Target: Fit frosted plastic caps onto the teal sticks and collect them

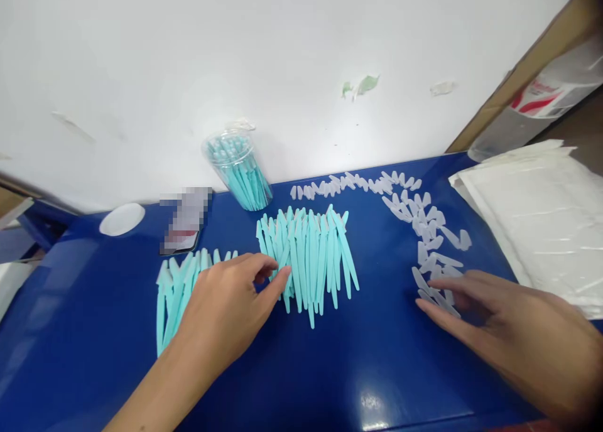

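Observation:
Turquoise eyebrow razors (313, 256) lie side by side in a pile at the middle of the blue table. My left hand (240, 300) is at the left edge of this pile, its fingers curled and the thumb apart from the forefinger; I see nothing held. Under and behind that wrist is a second group of razors (172, 294), partly hidden. Small translucent blade caps (426, 221) spread in a curved band along the back and right. My right hand (509, 331) reaches over the near end of this band, thumb and forefinger apart around a few caps.
A clear tub (242, 168) full of turquoise razors leans near the white wall. Left of it are a blurred-out phone (186, 221) and a white round lid (122, 219). White plastic packages (541, 212) and a clear bottle (537, 105) occupy the right side.

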### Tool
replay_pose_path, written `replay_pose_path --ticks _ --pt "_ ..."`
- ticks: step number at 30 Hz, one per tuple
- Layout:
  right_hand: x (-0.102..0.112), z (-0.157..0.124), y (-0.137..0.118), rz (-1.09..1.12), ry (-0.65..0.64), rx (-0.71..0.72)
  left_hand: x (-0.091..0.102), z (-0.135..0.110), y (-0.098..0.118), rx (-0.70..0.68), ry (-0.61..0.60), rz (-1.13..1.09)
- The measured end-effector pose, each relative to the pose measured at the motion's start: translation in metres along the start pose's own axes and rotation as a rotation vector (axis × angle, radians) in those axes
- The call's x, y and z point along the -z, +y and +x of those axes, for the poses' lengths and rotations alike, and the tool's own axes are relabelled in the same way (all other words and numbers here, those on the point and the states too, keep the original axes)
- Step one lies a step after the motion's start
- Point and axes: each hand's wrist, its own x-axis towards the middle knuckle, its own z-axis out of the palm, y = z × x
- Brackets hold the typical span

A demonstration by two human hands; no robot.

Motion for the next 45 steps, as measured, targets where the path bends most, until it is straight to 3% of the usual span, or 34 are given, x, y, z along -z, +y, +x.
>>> replay_pose_path --ticks 7,20,27,31,34,38,40,45 --pt "-0.016 0.017 -0.005 -0.23 -0.045 0.029 -0.002 0.02 0.005 0.041 -0.099 0.084" --pt "-0.027 0.032 -0.011 -0.083 -0.152 0.124 -0.001 0.038 0.016 0.087 -0.18 -0.025" --pt "-0.016 0.052 -0.034 -0.136 -0.046 0.139 -0.002 0.042 0.013 0.14 -0.215 -0.177" --pt "0.004 0.074 -0.063 0.223 -0.096 0.121 -0.005 0.046 0.008 0.175 -0.264 -0.274" --pt "0.013 0.091 -0.087 0.692 -0.226 0.003 -0.003 0.047 0.004 0.19 -0.266 -0.32" --pt "0.002 0.109 -0.113 1.364 -0.399 -0.226 0.009 0.044 -0.004 0.18 -0.236 -0.404" --pt "-0.008 0.113 -0.122 1.518 -0.454 -0.281 0.017 0.04 -0.011 0.138 -0.264 -0.493" --pt "-0.026 0.111 -0.133 1.641 -0.474 -0.343 0.03 0.031 -0.033 0.081 -0.314 -0.753"
